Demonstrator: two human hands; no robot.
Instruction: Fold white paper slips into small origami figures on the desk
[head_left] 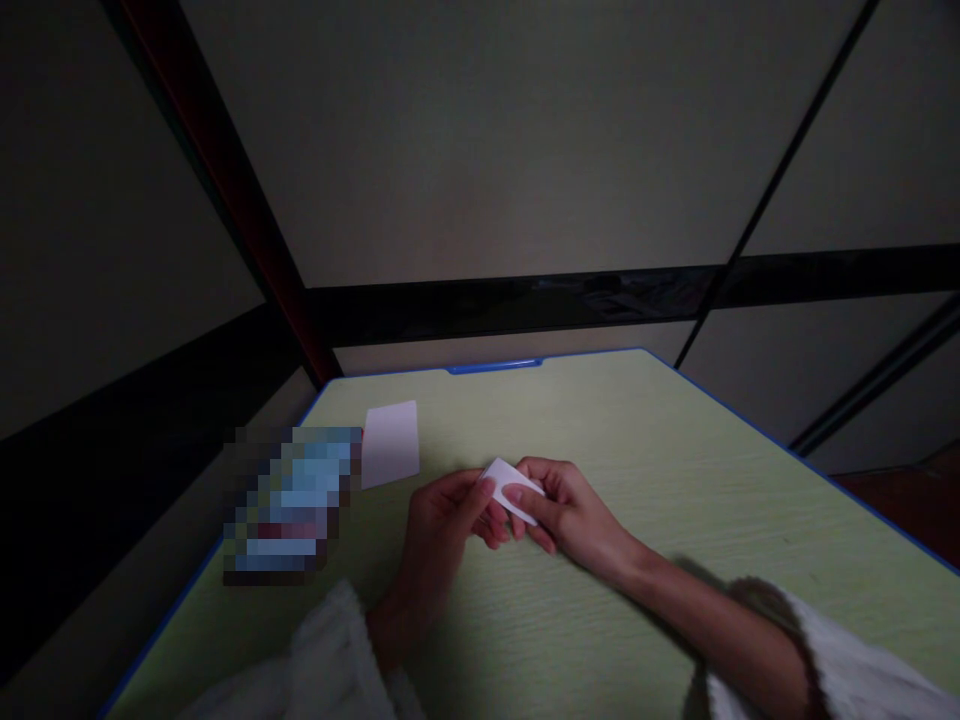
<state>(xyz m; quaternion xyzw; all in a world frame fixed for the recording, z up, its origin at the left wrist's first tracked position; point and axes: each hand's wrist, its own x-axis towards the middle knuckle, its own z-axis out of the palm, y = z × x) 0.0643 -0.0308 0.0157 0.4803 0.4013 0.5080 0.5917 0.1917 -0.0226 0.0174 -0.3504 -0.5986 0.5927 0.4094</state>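
A small folded piece of white paper (504, 472) is held between both hands, above the middle of the table. My left hand (448, 510) pinches its left edge, the thumb on top and the other fingers underneath. From the right, my right hand (574, 505) grips the same paper, its thumb pressed flat on the upper face. The paper's underside is hidden by my fingers. To the left of my hands, a larger sheet of white paper (391, 445) lies flat on the table.
The pale green wood-grain table (675, 480) has a blue rim and a blue handle (495, 367) at its far edge. A pixelated object (296, 505) lies at the left. Cabinet panels (510, 150) with a dark band stand behind the table.
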